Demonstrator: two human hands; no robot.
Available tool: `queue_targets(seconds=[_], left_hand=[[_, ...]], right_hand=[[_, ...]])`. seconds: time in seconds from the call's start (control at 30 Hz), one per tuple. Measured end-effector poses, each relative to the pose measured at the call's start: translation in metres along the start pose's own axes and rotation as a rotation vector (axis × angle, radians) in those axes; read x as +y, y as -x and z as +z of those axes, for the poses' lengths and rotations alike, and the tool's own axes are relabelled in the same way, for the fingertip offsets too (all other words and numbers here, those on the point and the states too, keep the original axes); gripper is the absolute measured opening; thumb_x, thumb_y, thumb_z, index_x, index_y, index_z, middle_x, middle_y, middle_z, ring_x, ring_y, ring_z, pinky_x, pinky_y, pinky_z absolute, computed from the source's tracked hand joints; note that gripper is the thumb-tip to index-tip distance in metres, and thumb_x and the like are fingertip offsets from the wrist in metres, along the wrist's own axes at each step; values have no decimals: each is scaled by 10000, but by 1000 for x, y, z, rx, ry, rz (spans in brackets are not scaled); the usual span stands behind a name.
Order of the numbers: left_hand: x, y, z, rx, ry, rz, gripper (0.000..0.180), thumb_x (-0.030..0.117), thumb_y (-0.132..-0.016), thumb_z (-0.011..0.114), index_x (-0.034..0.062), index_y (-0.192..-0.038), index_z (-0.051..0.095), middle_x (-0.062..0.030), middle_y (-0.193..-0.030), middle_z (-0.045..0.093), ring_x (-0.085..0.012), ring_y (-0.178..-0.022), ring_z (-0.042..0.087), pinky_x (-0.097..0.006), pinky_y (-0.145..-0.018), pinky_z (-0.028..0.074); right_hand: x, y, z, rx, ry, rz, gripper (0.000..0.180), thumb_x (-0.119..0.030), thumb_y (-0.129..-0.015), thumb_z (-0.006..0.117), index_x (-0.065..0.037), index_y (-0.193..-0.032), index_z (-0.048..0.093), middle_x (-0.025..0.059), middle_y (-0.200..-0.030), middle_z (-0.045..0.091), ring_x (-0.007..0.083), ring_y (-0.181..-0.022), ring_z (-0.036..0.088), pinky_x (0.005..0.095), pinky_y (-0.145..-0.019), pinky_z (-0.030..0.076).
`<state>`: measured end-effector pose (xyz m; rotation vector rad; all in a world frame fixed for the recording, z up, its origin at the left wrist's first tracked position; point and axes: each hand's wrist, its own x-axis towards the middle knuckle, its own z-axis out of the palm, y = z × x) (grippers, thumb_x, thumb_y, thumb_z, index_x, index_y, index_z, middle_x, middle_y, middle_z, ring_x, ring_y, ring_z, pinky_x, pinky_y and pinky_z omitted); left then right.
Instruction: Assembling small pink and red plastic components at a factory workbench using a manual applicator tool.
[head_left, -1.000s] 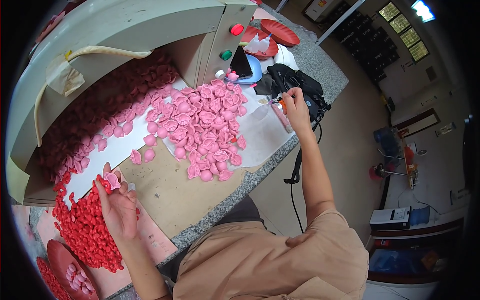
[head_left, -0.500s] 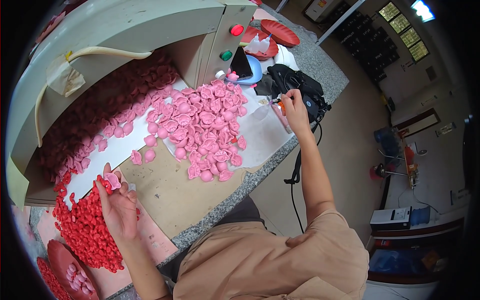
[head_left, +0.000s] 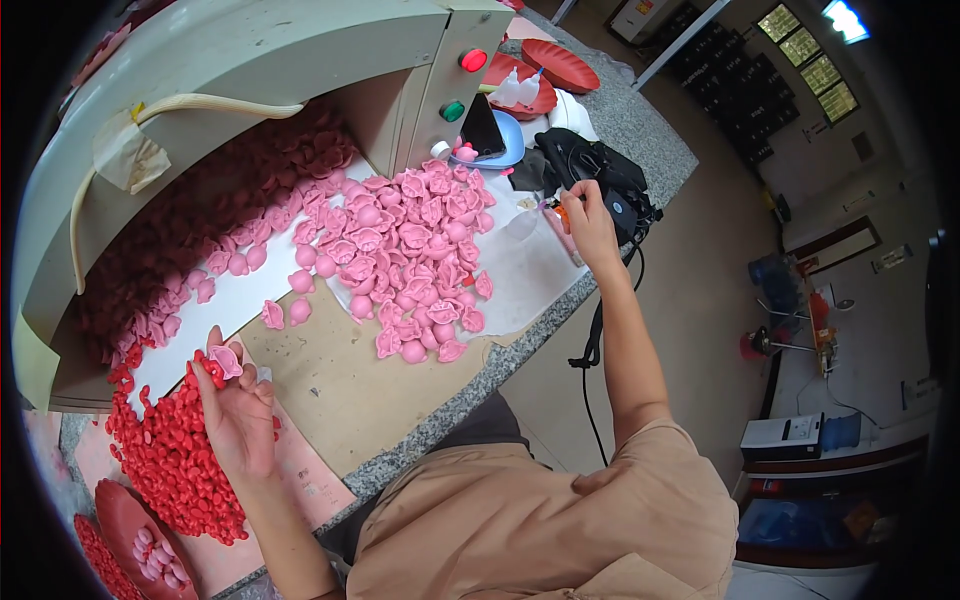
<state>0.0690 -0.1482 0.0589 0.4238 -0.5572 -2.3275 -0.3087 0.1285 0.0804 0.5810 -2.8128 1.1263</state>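
My left hand (head_left: 240,425) is raised over the heap of small red pieces (head_left: 170,460). Its fingertips pinch a pink shell-like molded piece (head_left: 226,361), with a bit of red beside it. Across the bench, my right hand (head_left: 590,225) has its thumb and fingers drawn together near the bench's edge. A small orange thing (head_left: 563,217) shows at those fingertips; its kind is unclear. Just left of them is a translucent plastic bottle (head_left: 521,225). Between my hands spreads a large pile of pink molded pieces (head_left: 410,240), some rounded, some cupped.
A grey machine housing (head_left: 300,50) with red and green buttons arches over more pink pieces. A black bag (head_left: 600,165) lies past my right hand, its cord hanging over the granite edge. A blue tray (head_left: 512,140) holds a phone. A red dish (head_left: 125,520) sits lower left.
Almost nothing differs. My right hand's fingers have shifted very slightly; my left hand keeps the pink piece in the same place.
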Motion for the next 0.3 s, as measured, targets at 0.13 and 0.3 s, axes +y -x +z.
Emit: queue_targets(seconds=[0.13,0.3], left_hand=[[0,0,0,-6,-2,0,504,342,-981,415,75,-1391,292,-71,-1096,541,-122,-743,526,-248,-628,464],[0,0,-2,-25,14,-3,503,335,-982,413,74,-1394,288,-73,-1103,539,-124,-755,531,-254,-632,471]], right_hand=[[-4,1,-2,-11,18,8,296,-351,-878,503,-67,-949,462,124,-692,619,295,-699,614,386,-677,445],[-6,2,-3,-9,43,15,310,-364,-877,505,-69,-961,464,135,-711,629,309,-735,625,397,-705,446]])
